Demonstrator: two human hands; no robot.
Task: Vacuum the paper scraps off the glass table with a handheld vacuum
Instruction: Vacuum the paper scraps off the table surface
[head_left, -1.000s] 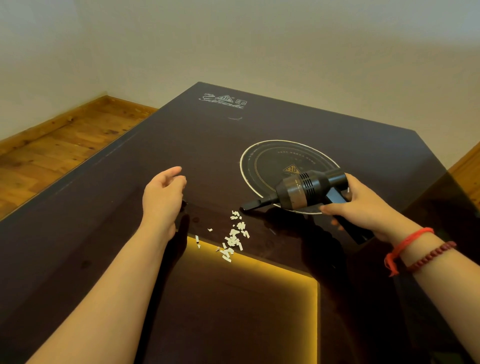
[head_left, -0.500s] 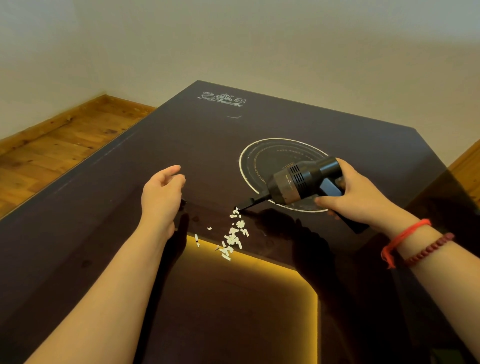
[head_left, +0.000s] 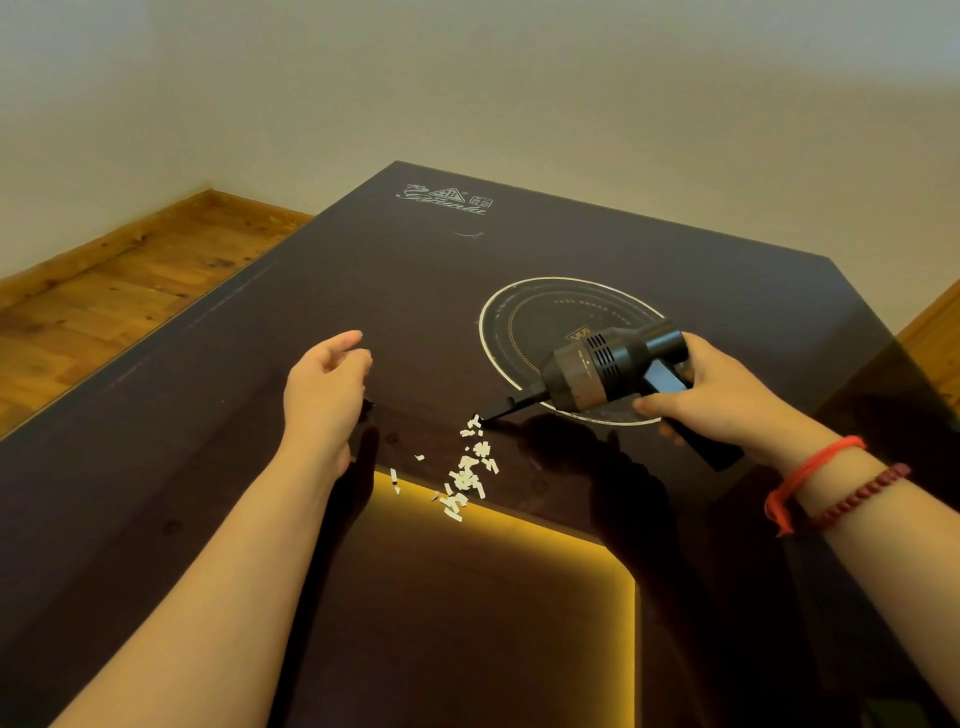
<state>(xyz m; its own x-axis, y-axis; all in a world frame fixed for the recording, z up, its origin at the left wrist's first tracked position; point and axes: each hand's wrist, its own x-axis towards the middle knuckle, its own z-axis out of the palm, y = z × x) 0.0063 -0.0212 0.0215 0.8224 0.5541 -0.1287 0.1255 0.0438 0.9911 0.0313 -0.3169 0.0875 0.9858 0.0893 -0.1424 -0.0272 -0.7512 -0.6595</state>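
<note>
A cluster of small white paper scraps (head_left: 467, 475) lies on the dark glass table (head_left: 218, 415), near its middle. My right hand (head_left: 722, 400) grips a black handheld vacuum (head_left: 597, 371) by its handle. Its thin nozzle points down-left, and the tip touches the far end of the scrap cluster. My left hand (head_left: 324, 395) hovers just left of the scraps, fingers loosely curled and holding nothing. A few stray scraps (head_left: 395, 480) lie closer to the left hand.
A round ringed hob marking (head_left: 498, 332) sits on the table behind the vacuum. A white logo (head_left: 447, 200) is printed near the far edge. A yellow light strip (head_left: 571, 540) glows under the glass. Wooden floor (head_left: 104, 306) lies to the left, pale walls behind.
My right hand has moved the vacuum left and down, bringing the nozzle tip from beside the ring to the far end of the scraps. My left hand stayed in place.
</note>
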